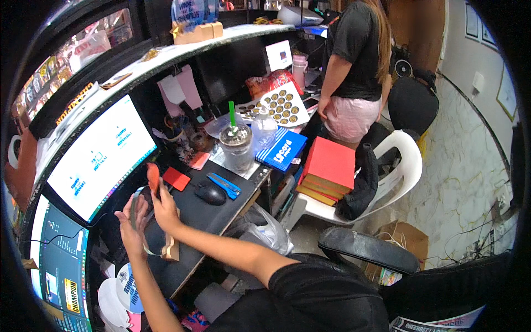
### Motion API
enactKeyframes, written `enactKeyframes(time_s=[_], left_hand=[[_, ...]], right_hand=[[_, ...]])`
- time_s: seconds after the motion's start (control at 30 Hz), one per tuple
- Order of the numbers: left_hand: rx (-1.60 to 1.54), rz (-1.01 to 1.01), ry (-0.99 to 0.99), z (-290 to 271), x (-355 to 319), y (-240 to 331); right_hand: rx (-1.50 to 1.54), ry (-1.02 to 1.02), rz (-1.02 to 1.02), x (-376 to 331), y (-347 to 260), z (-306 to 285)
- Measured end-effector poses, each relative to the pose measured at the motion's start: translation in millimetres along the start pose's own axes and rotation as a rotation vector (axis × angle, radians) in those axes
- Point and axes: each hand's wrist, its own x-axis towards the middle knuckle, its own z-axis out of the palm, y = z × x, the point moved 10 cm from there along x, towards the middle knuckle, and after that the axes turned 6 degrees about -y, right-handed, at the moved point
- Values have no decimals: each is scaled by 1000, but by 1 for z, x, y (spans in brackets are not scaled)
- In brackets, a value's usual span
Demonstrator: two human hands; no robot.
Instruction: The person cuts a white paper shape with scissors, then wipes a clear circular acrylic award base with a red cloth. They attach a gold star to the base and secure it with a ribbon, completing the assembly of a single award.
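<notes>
My left hand [131, 228] is raised over the near part of the desk, its fingers around a thin clear panel [145, 247] seen nearly edge-on. At the panel's lower end is a light wooden block [172, 249]; whether the two are joined, I cannot tell. Close on its right, my right hand [165, 209] grips a flat orange-red piece [152, 175] that sticks up past the fingers. Its exact kind does not show. Just beyond the right hand lie a red card [176, 179], a black mouse [210, 193] and a blue cutter knife [223, 186].
Two screens [102, 157] line the left. A lidded cup with a green straw [236, 145] and a blue record book [281, 149] stand farther back. Red-covered books [329, 162] rest on a white chair [410, 160]. Another person [354, 61] stands at the back right.
</notes>
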Motion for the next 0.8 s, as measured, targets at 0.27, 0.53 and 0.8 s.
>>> enactKeyframes(time_s=[0.27, 0.53, 0.8], left_hand=[[-367, 94, -99, -22, 11, -22], [-60, 4, 32, 5, -1, 8], [-185, -5, 19, 0, 9, -2]], right_hand=[[-98, -274, -503, -89, -102, 35], [126, -3, -116, -3, 21, 10], [140, -435, -274, -152, -71, 29]])
